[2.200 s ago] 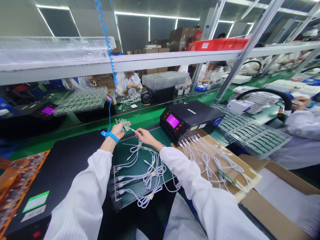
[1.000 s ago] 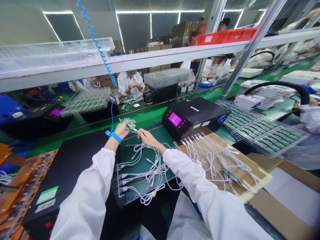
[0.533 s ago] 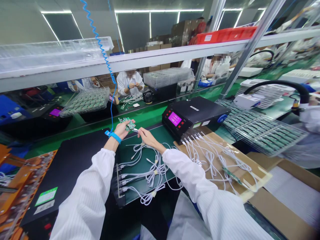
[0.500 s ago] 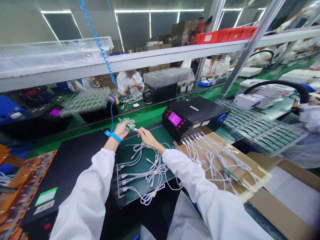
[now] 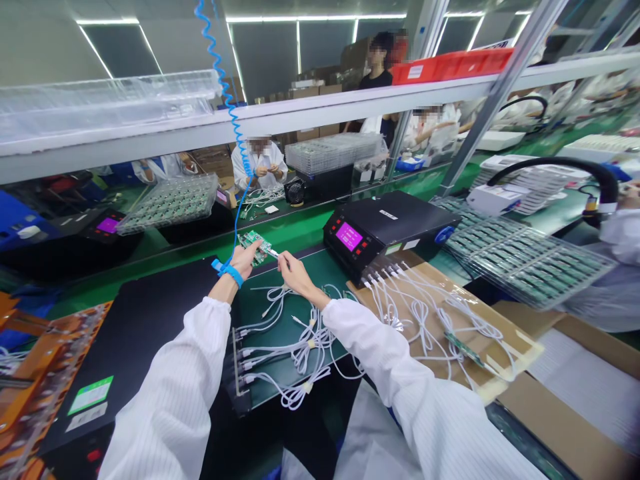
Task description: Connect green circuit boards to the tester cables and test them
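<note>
My left hand (image 5: 246, 259), with a blue wrist strap (image 5: 226, 273) on a coiled blue cord (image 5: 227, 100), is closed on a small green circuit board (image 5: 255, 241) held above the green mat (image 5: 280, 320). My right hand (image 5: 293, 269) pinches the plug of a white cable (image 5: 274, 253) right at the board's edge. More white cables (image 5: 295, 347) lie in loops on the mat below both hands.
A black tester (image 5: 385, 230) with a pink screen sits to the right, with white cables (image 5: 425, 320) running onto a cardboard sheet (image 5: 500, 347). Clear trays of green boards (image 5: 525, 263) lie at right and back left (image 5: 167, 203). Other people work across the green belt (image 5: 295, 230) and at the far right.
Both hands have kept the board and the plug together and shifted slightly up and right. The coiled cord has swung to the right. The view has shifted a little.
</note>
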Tool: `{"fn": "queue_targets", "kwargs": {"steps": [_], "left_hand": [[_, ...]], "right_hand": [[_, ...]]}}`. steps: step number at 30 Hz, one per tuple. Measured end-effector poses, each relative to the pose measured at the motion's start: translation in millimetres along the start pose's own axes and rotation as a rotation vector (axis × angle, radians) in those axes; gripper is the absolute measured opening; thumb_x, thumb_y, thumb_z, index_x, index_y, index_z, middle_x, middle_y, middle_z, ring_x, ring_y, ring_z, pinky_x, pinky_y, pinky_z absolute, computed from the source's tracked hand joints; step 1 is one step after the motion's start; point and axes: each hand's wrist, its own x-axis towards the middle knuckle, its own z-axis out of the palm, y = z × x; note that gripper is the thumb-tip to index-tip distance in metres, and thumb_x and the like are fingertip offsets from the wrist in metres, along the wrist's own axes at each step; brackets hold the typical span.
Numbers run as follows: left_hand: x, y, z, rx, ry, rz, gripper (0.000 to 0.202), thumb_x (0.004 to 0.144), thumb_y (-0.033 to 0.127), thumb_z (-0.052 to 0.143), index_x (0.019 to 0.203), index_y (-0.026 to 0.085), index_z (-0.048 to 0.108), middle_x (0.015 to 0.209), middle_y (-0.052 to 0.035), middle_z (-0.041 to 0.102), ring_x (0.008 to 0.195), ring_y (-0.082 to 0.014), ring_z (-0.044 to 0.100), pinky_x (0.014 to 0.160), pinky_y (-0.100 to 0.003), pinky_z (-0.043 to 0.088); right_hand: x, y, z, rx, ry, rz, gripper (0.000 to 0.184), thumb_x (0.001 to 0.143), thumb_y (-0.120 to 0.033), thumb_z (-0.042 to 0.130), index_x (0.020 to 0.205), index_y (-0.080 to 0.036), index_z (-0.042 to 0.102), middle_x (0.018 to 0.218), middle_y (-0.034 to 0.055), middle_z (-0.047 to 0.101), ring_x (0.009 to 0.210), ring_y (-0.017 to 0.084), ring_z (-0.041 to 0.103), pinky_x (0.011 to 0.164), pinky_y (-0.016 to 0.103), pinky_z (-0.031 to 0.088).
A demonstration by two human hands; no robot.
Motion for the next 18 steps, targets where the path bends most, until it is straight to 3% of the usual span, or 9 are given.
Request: {"fn": "queue_targets", "kwargs": {"steps": [5, 13, 18], "left_hand": [[7.7, -6.1, -5.6, 0.115, 0.036, 0.032, 0.019, 0.080, 0.015, 0.081, 0.074, 0.022, 0.065, 0.058, -0.0003, 0.062, 0.080, -0.0235, 0.070, 0.085, -0.040, 0.055], [11.9, -10.4, -10.2, 0.181, 0.044, 0.101, 0.029, 0.072, 0.019, 0.088, 0.065, 0.025, 0.061, 0.057, -0.0010, 0.061, 0.068, -0.0210, 0.066, 0.065, -0.032, 0.051], [9.7, -9.9, -12.6, 0.220, 0.031, 0.108, 0.028, 0.076, 0.021, 0.086, 0.063, 0.025, 0.061, 0.058, -0.0022, 0.062, 0.073, -0.0232, 0.067, 0.075, -0.036, 0.053]], "right_hand": [[-1.8, 4.0, -4.4, -0.029, 0.000, -0.026, 0.025, 0.104, -0.040, 0.038, 0.089, -0.025, 0.051, 0.076, -0.0034, 0.061, 0.066, 0.015, 0.054, 0.068, 0.027, 0.037], [-0.2, 3.2, -6.7, -0.085, 0.012, -0.068, 0.028, 0.105, -0.041, 0.037, 0.088, -0.025, 0.051, 0.073, -0.0028, 0.057, 0.064, 0.015, 0.050, 0.067, 0.027, 0.034], [2.0, 2.4, -7.0, -0.105, 0.011, -0.090, 0.029, 0.106, -0.040, 0.035, 0.087, -0.025, 0.051, 0.070, -0.0035, 0.052, 0.062, 0.015, 0.045, 0.066, 0.028, 0.032]]}}
